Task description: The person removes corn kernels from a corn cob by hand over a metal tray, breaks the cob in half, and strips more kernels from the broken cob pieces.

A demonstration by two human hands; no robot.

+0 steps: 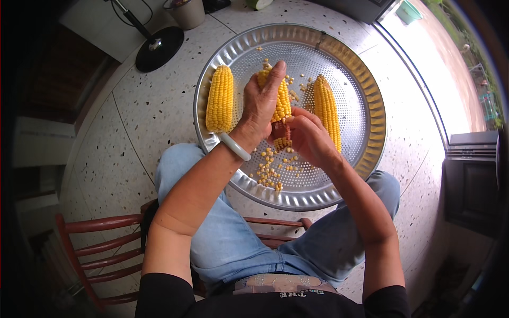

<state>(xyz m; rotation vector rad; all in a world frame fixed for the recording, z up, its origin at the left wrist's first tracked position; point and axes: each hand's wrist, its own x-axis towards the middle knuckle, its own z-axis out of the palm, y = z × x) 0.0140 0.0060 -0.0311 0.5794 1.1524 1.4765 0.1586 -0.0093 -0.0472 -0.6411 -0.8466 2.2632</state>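
Note:
My left hand (260, 101) is wrapped around a yellow corn cob (283, 104), its thumb lying along the upper part. Near the lower end, a strip of the cob is bare of kernels and shows reddish core. My right hand (310, 133) has its fingertips on the kernels beside that strip; whether they pinch a loose kernel is too small to tell. Beneath both hands is a round perforated metal tray (354, 107) with a fluted rim. Loose corn kernels (268, 169) lie scattered on it, mostly toward my side. Whole corn cobs rest at its left (220, 99) and right (328, 111).
A black round stand base (160, 48) and a beige bucket (186, 14) stand on the speckled floor (131, 103) at upper left. A red-brown wooden chair (105, 226) is at lower left. A doorway sill (413, 83) runs along the right, with a dark cabinet (471, 187) below.

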